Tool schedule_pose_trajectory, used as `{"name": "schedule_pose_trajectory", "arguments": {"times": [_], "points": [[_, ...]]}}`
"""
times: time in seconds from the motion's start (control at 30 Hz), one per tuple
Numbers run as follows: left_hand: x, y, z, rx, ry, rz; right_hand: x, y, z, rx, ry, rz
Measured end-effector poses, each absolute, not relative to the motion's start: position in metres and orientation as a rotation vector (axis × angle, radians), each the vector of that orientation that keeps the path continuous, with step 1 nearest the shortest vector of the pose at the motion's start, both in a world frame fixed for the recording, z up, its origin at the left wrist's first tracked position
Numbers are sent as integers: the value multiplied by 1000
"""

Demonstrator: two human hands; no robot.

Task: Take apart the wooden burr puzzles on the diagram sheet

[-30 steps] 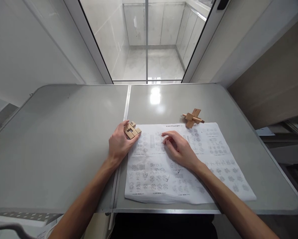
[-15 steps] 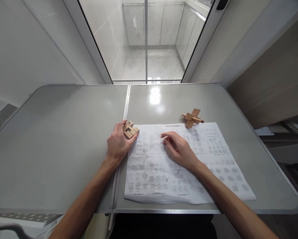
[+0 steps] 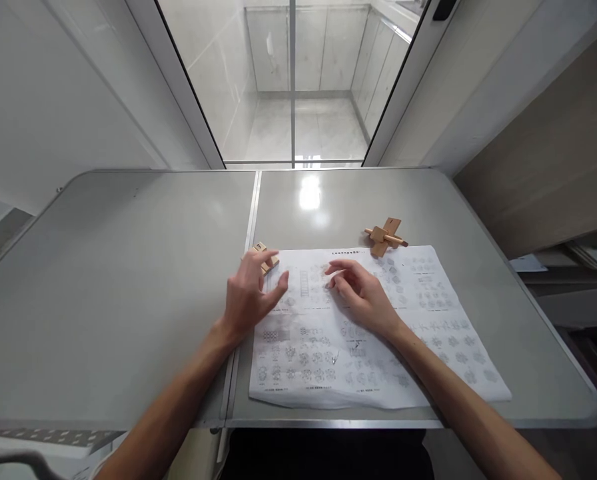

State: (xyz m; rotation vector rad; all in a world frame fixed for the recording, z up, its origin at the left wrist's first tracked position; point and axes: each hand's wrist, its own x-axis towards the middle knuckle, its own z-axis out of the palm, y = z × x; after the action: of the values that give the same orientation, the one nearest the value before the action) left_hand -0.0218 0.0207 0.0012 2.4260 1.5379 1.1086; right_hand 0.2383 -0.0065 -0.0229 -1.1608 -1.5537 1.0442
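Observation:
My left hand point(image 3: 248, 293) is off the small wooden block puzzle point(image 3: 260, 247), with thumb and index finger spread apart and nothing between them. The puzzle lies at the sheet's upper left corner, partly hidden behind those fingers; a dark mark shows on its top. Over the middle of the printed paper sheet point(image 3: 323, 320) rests my right hand point(image 3: 361, 297), its fingers loosely bent and apart, holding nothing. Rows of small puzzle diagrams cover the sheet. At its top edge, beyond my right hand, sits a second wooden puzzle point(image 3: 380, 235) of crossed flat pieces with a rod through them.
The grey table point(image 3: 128, 287) has a metal seam point(image 3: 253, 207) running left of the sheet. Beyond its far edge stands a glass door point(image 3: 318, 127) with a metal frame. A wooden panel point(image 3: 553, 147) and shelves are on the right.
My left hand has let go of the wooden block puzzle and drawn back toward me and to the right, its fingers spreading. My right hand has barely moved.

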Motion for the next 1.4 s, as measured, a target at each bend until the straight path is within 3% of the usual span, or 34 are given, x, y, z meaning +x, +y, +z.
{"name": "schedule_pose_trajectory", "arguments": {"times": [0.3,0.57,1.03,1.4], "points": [[-7,6,-9,2779,893,779,241,-4,-23,-1181,-1241,1022],[-5,5,-10,2774,877,635,251,3,-26,-1227,-1138,1070],[-5,7,-15,2770,855,691,252,7,-13,-1226,-776,1177],[-5,7,-15,2759,855,682,258,6,-16,-1166,-810,1214]]}}
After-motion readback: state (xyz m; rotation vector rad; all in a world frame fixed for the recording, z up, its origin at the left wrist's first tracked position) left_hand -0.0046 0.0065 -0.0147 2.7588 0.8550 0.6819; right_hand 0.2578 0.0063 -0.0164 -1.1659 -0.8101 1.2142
